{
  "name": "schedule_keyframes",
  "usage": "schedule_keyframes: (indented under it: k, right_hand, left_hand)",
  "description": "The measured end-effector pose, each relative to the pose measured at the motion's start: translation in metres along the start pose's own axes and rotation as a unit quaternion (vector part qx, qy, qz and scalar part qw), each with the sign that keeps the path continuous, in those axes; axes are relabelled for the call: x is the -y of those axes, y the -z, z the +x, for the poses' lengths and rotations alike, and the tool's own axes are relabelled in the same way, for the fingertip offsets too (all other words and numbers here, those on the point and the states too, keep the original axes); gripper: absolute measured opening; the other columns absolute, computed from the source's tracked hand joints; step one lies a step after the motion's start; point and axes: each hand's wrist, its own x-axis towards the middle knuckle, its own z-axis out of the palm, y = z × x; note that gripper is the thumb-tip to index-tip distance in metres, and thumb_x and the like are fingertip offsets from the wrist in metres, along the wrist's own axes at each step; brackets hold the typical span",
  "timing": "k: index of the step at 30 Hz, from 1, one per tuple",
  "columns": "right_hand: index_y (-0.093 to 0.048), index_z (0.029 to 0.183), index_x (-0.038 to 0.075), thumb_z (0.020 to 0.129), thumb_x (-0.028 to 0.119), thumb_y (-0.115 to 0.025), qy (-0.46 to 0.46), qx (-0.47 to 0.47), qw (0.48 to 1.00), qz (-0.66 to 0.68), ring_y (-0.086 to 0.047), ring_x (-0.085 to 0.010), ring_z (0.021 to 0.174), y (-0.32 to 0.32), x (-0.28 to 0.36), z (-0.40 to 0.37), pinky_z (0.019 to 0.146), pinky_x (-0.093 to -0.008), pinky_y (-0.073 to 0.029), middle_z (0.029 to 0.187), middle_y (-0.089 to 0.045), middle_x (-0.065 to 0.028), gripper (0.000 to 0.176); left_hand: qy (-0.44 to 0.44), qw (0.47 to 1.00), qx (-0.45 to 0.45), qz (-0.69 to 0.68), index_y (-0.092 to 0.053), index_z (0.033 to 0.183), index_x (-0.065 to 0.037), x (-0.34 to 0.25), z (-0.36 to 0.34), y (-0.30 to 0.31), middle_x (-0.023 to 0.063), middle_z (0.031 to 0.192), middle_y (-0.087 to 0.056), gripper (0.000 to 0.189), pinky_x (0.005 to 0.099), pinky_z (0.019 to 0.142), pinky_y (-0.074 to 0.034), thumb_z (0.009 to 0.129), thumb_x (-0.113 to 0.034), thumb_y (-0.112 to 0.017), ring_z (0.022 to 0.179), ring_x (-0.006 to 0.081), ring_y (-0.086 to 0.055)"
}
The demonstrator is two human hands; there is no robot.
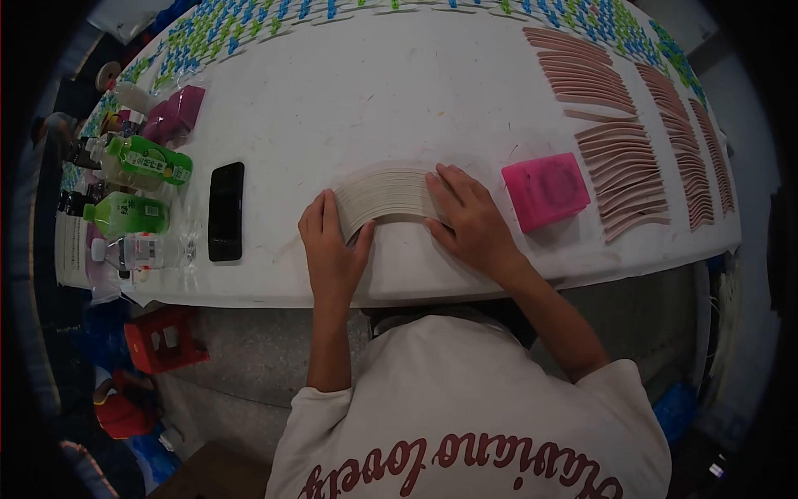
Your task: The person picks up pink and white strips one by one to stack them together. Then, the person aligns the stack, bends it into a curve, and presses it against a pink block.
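Note:
A stack of pale, thin curved strips stands fanned in an arc on the white table. My left hand grips its left end, fingers behind and thumb at the front. Around the right end my right hand is closed the same way, its fingertips on the top far edge. Just right of that hand sits a bright pink block with a dark smudge on its top.
Rows of pinkish curved strips lie at the right. A black phone rests on the left, beside green drink bottles and a clear bottle. Blue and green small pieces line the far edge. A red stool stands below.

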Motion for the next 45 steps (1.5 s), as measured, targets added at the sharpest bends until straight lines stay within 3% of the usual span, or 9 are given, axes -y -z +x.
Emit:
schedule_keyframes:
  k: [10,22,32,36,40,45]
  right_hand:
    - [-0.051,0.147,0.0,0.093,0.023,-0.071,0.014,-0.002,1.0,0.017,-0.047,-0.0405,0.14,-0.009,-0.01,0.021,0.116,-0.0494,-0.039,0.152,-0.048,-0.0221,0.062]
    - [-0.052,0.142,-0.005,0.092,0.018,-0.07,-0.036,-0.031,0.999,0.019,-0.047,-0.041,0.139,-0.012,0.002,0.027,0.115,-0.05,-0.038,0.148,-0.05,-0.0248,0.059]
    - [-0.046,0.15,-0.007,0.09,0.025,-0.072,-0.1,-0.015,0.99,0.097,-0.043,-0.0428,0.143,0.006,0.01,-0.004,0.118,-0.0495,-0.036,0.157,-0.042,-0.0259,0.073]
    - [-0.04,0.152,-0.01,0.09,0.031,-0.072,-0.137,-0.04,0.979,0.142,-0.042,-0.0441,0.144,0.01,0.021,-0.02,0.118,-0.0503,-0.035,0.158,-0.039,-0.0284,0.081]
    - [-0.039,0.154,-0.008,0.096,0.028,-0.064,-0.195,-0.075,0.965,0.158,-0.04,-0.0422,0.147,0.0,0.028,-0.016,0.12,-0.0475,-0.034,0.159,-0.04,-0.027,0.073]
    - [-0.04,0.151,-0.012,0.095,0.032,-0.065,-0.175,-0.102,0.975,0.09,-0.043,-0.0444,0.143,-0.008,0.029,-0.012,0.117,-0.0519,-0.034,0.156,-0.041,-0.0306,0.075]
  left_hand:
    - [0.012,0.999,-0.032,-0.031,-0.044,0.146,0.013,-0.013,0.0,-0.013,0.0315,0.15,-0.043,0.081,0.052,0.114,-0.038,0.087,-0.03,-0.08,0.138,0.0459,-0.04]
    - [0.047,0.994,-0.053,-0.089,-0.042,0.147,0.015,-0.021,0.008,-0.021,0.0314,0.151,-0.042,0.082,0.0528,0.115,-0.036,0.092,-0.036,-0.075,0.14,0.0463,-0.038]
    - [0.04,0.994,-0.001,-0.102,-0.031,0.155,0.011,-0.034,0.002,-0.018,0.0316,0.154,-0.038,0.094,0.0547,0.116,-0.034,0.091,-0.041,-0.076,0.142,0.0461,-0.034]
    - [0.043,0.993,0.026,-0.107,-0.026,0.157,0.01,-0.046,-0.006,-0.023,0.032,0.157,-0.034,0.101,0.0572,0.117,-0.031,0.093,-0.053,-0.071,0.144,0.0474,-0.031]
    - [0.031,0.993,-0.007,-0.117,-0.026,0.157,0.011,-0.05,-0.009,-0.036,0.0322,0.158,-0.033,0.101,0.0592,0.118,-0.027,0.097,-0.063,-0.061,0.144,0.0486,-0.03]
    - [0.037,0.995,-0.023,-0.093,-0.027,0.157,0.011,-0.054,-0.011,-0.044,0.0324,0.158,-0.032,0.096,0.0591,0.119,-0.024,0.1,-0.062,-0.056,0.146,0.0484,-0.029]
